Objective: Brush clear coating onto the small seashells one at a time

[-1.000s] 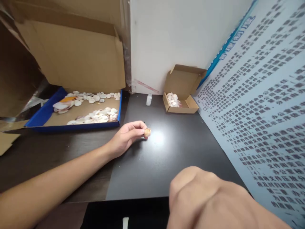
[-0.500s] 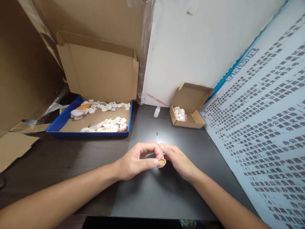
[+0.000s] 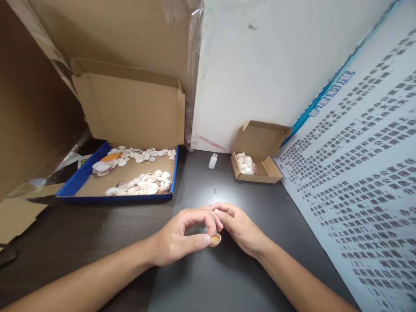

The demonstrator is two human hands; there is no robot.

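Note:
My left hand [image 3: 185, 236] is closed in a pinch, with a small yellowish-brown seashell [image 3: 215, 240] between thumb and fingers, its hollow side partly showing. My right hand [image 3: 240, 225] meets the left fingertips just beyond that shell, thumb and forefinger pressed together. Whatever lies between those right fingers is hidden. Both hands are over the dark grey mat [image 3: 195, 281]. Past them, a small clear bottle [image 3: 212, 161] with whitish contents stands on the mat, and a thin, faint dark mark shows between bottle and hands.
At the left, an open blue-sided cardboard box [image 3: 117, 198] holds many white shells and an orange one. A smaller open carton [image 3: 256, 178] with whitish shells stands at the back right. Cardboard walls, a white panel and a printed poster [image 3: 351, 173] enclose the table.
The view has tilted, so the boxes, bottle and hands sit lower in the picture. My hands keep nearly the same pose, the shell still in the left one.

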